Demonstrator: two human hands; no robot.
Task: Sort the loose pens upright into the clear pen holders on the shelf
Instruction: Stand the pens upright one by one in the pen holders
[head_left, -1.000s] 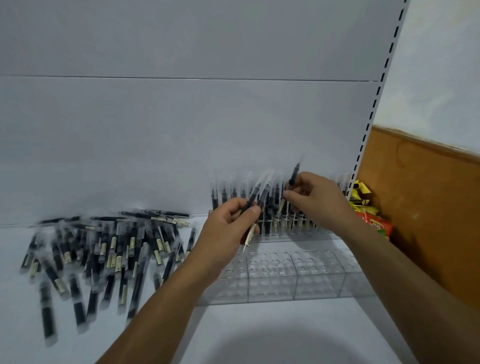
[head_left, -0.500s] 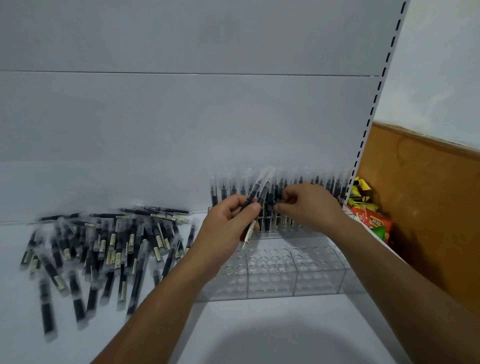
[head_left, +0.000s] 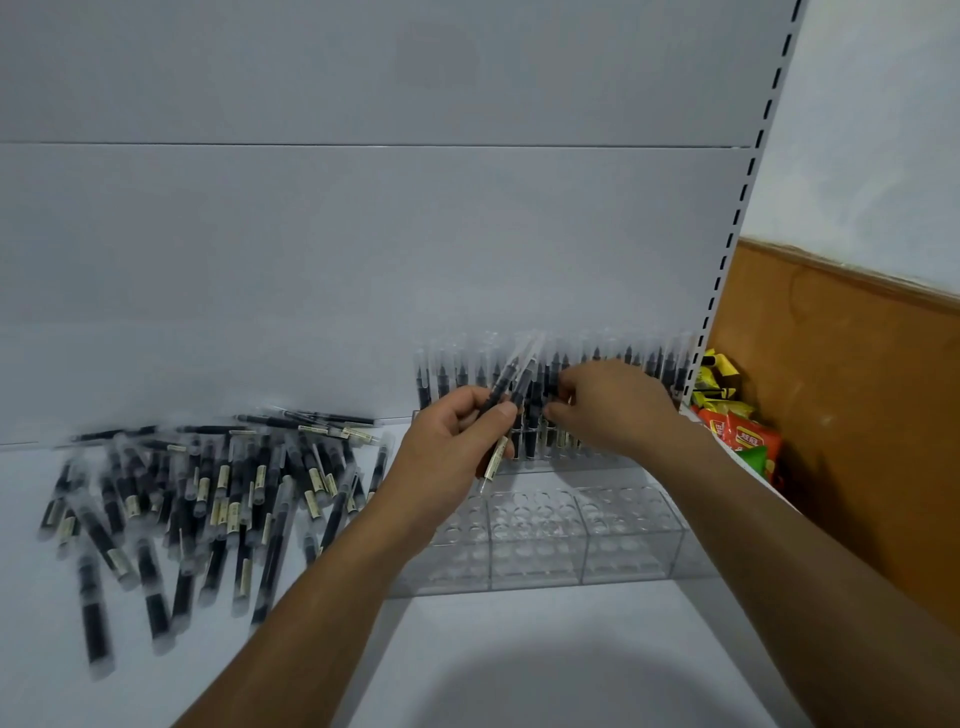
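- The white shelf (head_left: 545, 670) spreads beneath both grips.
- The loose pens (head_left: 208, 493) lie heaped flat, well to the left of the left grip.
- The clear pen holders (head_left: 571, 535) sit just below both grips.
- The standing pens (head_left: 441, 379) line the back row behind the grips.
- The snack packets (head_left: 737, 436) lie right of the right grip.
- The left grip (head_left: 447, 447) is clamped round a tilted bunch of pens (head_left: 511, 379).
- The right grip (head_left: 613, 410), just beside the left, pinches one of the standing pens.
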